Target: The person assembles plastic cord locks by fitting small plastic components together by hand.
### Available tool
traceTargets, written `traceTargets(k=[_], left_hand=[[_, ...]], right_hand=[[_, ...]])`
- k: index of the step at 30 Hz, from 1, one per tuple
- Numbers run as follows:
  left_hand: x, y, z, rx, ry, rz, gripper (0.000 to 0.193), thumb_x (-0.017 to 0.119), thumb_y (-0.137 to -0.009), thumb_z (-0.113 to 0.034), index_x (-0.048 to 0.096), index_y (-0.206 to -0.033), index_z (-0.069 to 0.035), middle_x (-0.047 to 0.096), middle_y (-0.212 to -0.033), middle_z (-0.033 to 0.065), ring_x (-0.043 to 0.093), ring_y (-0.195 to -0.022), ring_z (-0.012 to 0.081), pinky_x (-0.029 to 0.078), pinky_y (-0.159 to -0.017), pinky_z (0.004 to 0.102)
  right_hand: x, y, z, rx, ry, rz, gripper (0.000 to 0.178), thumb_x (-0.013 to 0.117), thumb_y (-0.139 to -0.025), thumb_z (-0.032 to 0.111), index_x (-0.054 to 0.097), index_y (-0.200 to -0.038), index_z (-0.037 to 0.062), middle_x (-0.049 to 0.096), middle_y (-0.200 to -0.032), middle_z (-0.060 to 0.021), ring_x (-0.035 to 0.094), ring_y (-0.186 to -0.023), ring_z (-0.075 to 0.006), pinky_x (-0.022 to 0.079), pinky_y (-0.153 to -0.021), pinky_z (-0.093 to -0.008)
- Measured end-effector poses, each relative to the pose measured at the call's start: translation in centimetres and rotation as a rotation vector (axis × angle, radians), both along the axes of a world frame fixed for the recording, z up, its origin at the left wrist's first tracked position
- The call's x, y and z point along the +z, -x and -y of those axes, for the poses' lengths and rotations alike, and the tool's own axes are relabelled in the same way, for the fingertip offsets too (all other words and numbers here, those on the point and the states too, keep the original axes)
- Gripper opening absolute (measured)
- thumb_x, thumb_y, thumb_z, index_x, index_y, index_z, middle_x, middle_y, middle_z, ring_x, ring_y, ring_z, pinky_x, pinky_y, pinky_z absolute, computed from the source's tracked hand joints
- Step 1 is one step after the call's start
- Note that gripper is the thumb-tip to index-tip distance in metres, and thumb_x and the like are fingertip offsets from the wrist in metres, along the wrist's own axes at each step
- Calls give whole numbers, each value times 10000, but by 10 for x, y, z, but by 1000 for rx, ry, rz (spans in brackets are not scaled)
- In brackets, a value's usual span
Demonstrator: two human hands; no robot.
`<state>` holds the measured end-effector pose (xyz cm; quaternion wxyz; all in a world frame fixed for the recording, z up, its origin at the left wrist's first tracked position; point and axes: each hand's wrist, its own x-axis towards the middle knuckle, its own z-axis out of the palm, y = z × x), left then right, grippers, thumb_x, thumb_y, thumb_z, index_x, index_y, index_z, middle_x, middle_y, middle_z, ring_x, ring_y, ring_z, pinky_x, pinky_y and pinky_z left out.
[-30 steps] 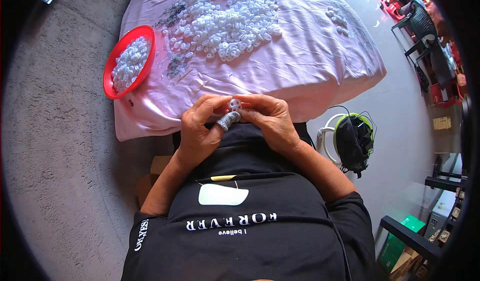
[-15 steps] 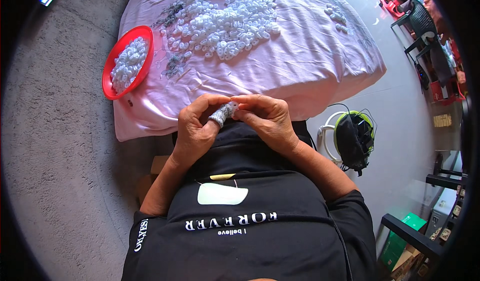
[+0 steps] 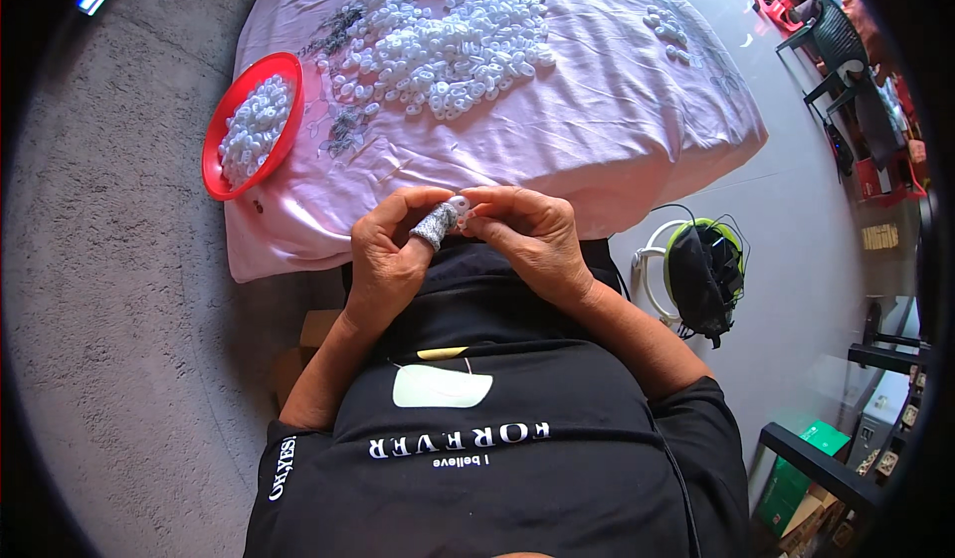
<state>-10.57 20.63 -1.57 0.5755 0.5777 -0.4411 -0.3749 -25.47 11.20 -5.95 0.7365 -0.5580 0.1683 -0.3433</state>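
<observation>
A small white oval plastic piece with holes is pinched between both hands above my lap. My left hand closes on it with thumb and index finger. A grey knitted cover is wrapped around the left thumb. My right hand meets it from the other side, its thumb and fingertips pressed together at the piece. The right fingertips partly hide what they grip. Beyond the hands, a large heap of similar white pieces lies on a pink cloth over the table.
At the table's left edge sits a red bowl filled with white pieces. A smaller group of pieces lies at the far right. Beside the table stand a black bag with a lime rim and a dark chair.
The white piece has shifted slightly left and tilted, showing more of its face. My left fingers have moved a little; the right hand stays almost still.
</observation>
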Motion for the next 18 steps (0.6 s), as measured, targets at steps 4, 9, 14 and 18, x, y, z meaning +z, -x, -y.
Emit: traceTargets(k=[4,9,14,18], left_hand=[[0,0,-1,-16,15,29,292,483,-848,143,591,-1105,58,653,-1024,93,628,-977,138,501,-896,256],[0,2,0,-26,28,14,289,494,-848,140,592,-1107,58,654,-1028,95,630,-974,138,504,-893,258],[-1,2,-1,-12,50,40,289,490,-842,146,600,-1094,57,653,-1025,93,629,-974,138,503,-891,256],[1,3,0,-27,74,65,298,483,-829,160,602,-1083,60,646,-1013,89,628,-976,138,503,-890,255]], right_hand=[[5,0,-2,-34,-67,29,243,629,-868,-34,653,-1110,-19,691,-909,-73,638,-844,-95,526,-788,-231],[2,1,-1,-7,-40,21,263,612,-894,-20,627,-1156,-22,688,-960,-93,657,-898,-129,544,-831,-253],[1,0,-2,-10,-59,49,269,606,-896,-24,621,-1165,-22,684,-967,-98,657,-909,-133,544,-840,-257],[0,1,-2,-10,-57,69,276,608,-895,-26,620,-1170,-19,683,-968,-95,654,-906,-126,542,-842,-252]])
